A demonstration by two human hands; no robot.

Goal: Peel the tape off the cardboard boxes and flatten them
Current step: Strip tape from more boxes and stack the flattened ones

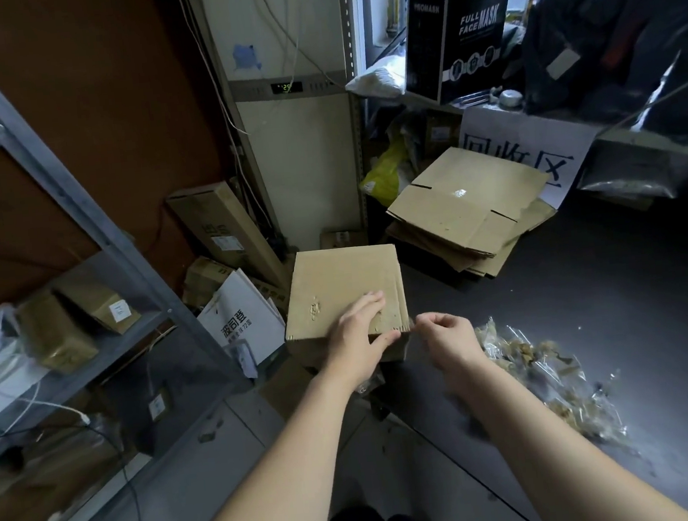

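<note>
A brown cardboard box (pixel 338 286) stands on the floor in the middle of the view, its top face towards me. My left hand (pixel 360 334) rests on the box's near right part, fingers laid over the top and thumb along the front edge. Just right of the box's near right corner, my right hand (pixel 450 336) pinches something thin at that corner, probably a strip of clear tape, hard to make out. A heap of peeled, crumpled clear tape (pixel 542 371) lies on the dark floor to the right.
A stack of flattened cardboard (pixel 468 214) lies at the back right under a white sign. A metal shelf (pixel 91 226) with small boxes lines the left side. A white paper bag (pixel 240 316) and a tall carton (pixel 221 230) stand behind the box.
</note>
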